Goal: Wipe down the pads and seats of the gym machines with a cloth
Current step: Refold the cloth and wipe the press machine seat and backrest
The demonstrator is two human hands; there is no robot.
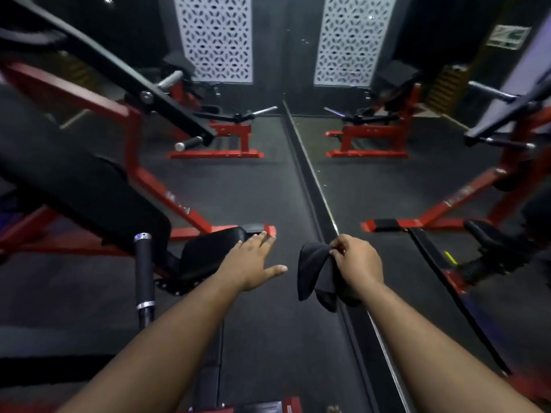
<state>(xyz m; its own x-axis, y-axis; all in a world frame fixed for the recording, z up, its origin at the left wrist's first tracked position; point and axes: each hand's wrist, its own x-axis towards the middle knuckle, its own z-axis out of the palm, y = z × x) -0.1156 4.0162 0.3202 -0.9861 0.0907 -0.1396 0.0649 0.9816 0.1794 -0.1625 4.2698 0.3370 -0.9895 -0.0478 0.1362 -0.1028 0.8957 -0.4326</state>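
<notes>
Gripping a bunched black cloth (317, 275), the right hand (356, 263) hovers at 3 o'clock. Left hand (253, 260), fingers straight, reaches over the black padded seat (208, 254).

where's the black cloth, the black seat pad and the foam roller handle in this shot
black cloth (316, 274), head view, on the hanging fold below the right hand's grip
black seat pad (208, 251), head view, on its top surface left of the left hand
foam roller handle (143, 263), head view, on the black grip section
</notes>
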